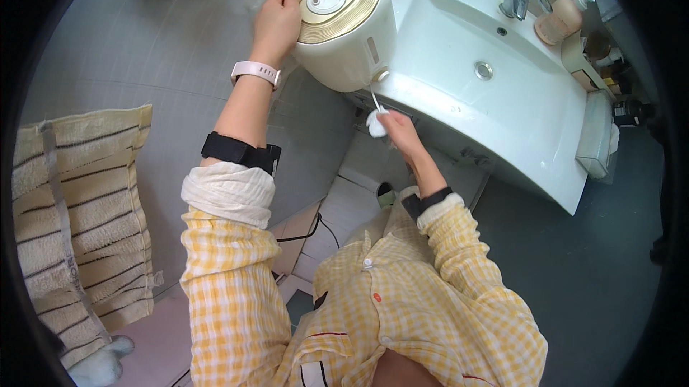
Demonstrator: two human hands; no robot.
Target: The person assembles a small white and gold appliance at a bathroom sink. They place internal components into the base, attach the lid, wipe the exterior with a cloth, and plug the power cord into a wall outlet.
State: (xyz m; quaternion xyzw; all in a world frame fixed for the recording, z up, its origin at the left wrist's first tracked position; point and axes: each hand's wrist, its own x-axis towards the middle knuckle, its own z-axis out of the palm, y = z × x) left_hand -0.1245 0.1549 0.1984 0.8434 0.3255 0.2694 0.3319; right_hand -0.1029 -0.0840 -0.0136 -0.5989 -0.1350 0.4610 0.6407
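Hands point(278, 26), two, one container point(337, 58), one white wad point(375, 124)

We see a grey wall point(179, 49) across the upper left of the frame and a beige, dark-striped towel point(104, 207) along the left edge. A white washbasin point(445, 46) spans the upper right, its chrome tap point(518, 2) near the top. Pale floor tiles point(354, 204) show near the centre, and we find a dark grey surface point(545, 272) at lower right. Light gleams softly on the basin.
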